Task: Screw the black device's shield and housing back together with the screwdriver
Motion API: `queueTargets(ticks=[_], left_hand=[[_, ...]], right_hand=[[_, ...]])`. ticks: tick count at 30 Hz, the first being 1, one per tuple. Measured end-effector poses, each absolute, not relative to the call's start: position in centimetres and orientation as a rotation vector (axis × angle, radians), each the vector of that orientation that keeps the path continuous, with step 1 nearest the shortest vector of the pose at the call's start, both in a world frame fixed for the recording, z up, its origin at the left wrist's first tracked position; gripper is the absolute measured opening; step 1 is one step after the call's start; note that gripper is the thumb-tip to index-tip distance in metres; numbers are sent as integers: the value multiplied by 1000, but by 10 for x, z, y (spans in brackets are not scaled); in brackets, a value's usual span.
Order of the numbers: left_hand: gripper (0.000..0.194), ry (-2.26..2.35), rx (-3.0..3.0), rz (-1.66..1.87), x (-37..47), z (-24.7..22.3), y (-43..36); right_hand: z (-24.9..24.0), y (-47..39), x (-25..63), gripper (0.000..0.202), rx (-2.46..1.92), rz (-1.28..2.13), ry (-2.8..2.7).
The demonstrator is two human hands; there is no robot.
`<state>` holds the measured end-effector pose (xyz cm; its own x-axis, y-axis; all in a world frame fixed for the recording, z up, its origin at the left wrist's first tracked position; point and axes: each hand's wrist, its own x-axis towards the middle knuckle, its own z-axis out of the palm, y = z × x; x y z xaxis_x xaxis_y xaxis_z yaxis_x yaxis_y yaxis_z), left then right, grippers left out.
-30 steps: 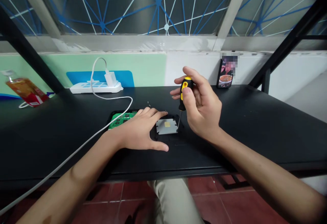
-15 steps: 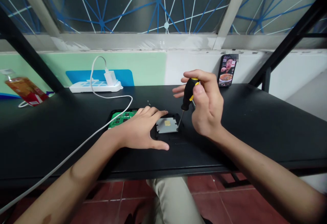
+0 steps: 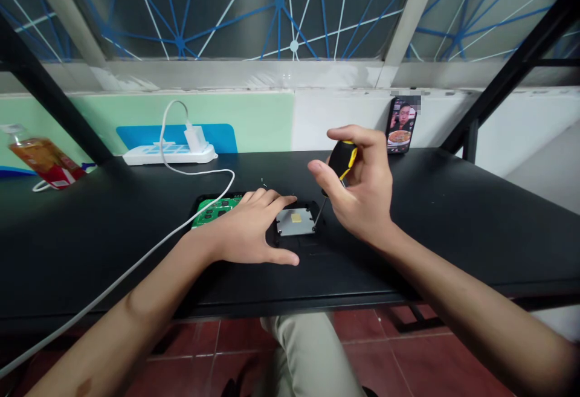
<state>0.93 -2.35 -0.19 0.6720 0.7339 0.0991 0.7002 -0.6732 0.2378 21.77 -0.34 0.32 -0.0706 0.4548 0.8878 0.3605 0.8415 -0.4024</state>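
A black device casing (image 3: 317,211) lies on the black table, with a green circuit board (image 3: 216,211) in its left part. In its right part sits a silver metal plate (image 3: 287,225) bearing a small yellowish square (image 3: 296,218). My left hand (image 3: 254,225) rests across the casing's middle, fingers spread and thumb stretched out, hiding what lies beneath. My right hand (image 3: 362,182) grips a black and yellow screwdriver (image 3: 342,160) by its handle. The screwdriver slants down, its tip at the plate's lower right corner; whether it sits in a screw is too small to tell.
A white cable (image 3: 199,172) runs from a charger on the power strip (image 3: 170,153) over the table, past my left forearm. Tiny light bits (image 3: 263,182) lie behind the casing. A phone (image 3: 401,125) leans against the wall; a tilted bottle (image 3: 48,158) stands far left.
My right hand has turned on the screwdriver handle; its thumb has swung left across the handle. The screwdriver tip stays at the same corner. My left hand has not moved.
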Motion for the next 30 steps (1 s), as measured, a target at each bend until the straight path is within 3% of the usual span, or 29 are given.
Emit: queueTargets(ticks=[9,23,26,30], left_hand=[[98,1161,2712,253,10,0,-24],[98,1186,2711,241,10,0,-25],[98,1187,2715,238,9,0,-25],[98,1176,2712,242,10,1,-24]], right_hand=[[6,-10,216,36,-564,362,-1672],[5,-2,221,36,-579,71,-1694],[6,-5,220,29,-551,178,-1689],[5,-6,218,36,-522,326,-1690]])
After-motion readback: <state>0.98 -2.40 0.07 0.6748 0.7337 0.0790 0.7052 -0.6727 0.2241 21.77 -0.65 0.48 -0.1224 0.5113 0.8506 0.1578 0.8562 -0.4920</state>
